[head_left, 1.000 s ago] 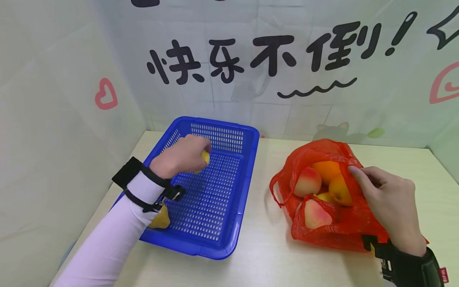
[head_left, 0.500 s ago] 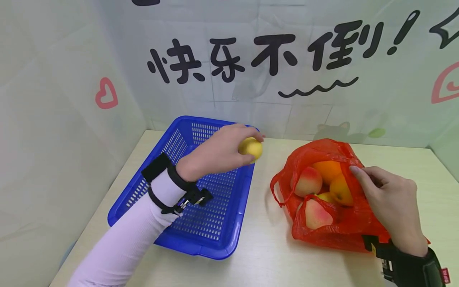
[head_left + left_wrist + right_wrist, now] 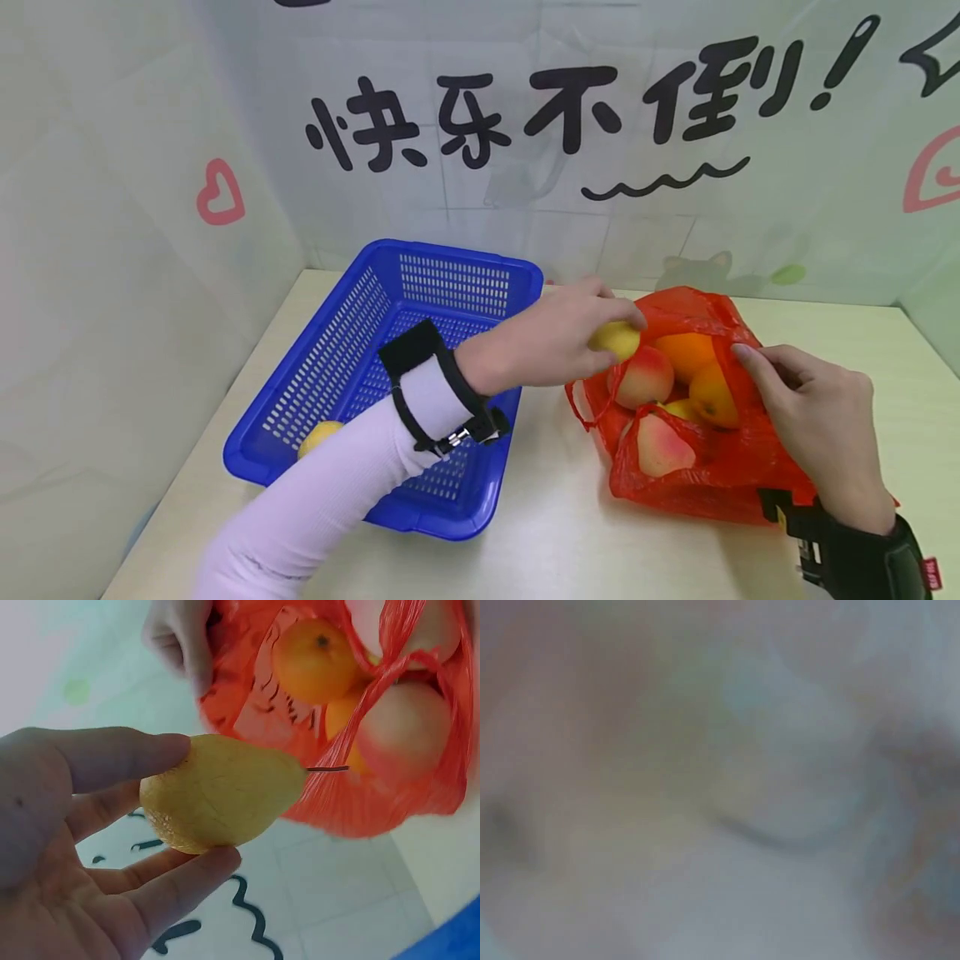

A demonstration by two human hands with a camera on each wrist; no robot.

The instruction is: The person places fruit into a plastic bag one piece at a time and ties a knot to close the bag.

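My left hand (image 3: 551, 337) holds a yellow pear (image 3: 225, 795) between thumb and fingertips, its thin dark stem pointing away from the palm. In the head view this pear overlaps the left side of a red plastic bag (image 3: 712, 492). My right hand (image 3: 825, 425) pinches the edge of the bag's opening between thumb and fingers. Inside lie a red-blushed peach (image 3: 647, 379), another peach (image 3: 663, 450), an orange (image 3: 684, 357) and a second orange-coloured fruit (image 3: 711, 394), with a bit of yellow fruit between them. The right wrist view is too blurred to read.
A blue slotted basket (image 3: 517, 287) stands left of the bag, under my left forearm. In it, a yellow fruit (image 3: 318, 435) is partly hidden by the sleeve. The pale table (image 3: 555, 492) runs back to a printed curtain (image 3: 480, 192).
My left hand has lifted the yellow pear from the basket and carried it rightward to the bag's left side. The right hand keeps its grip on the bag's edge.
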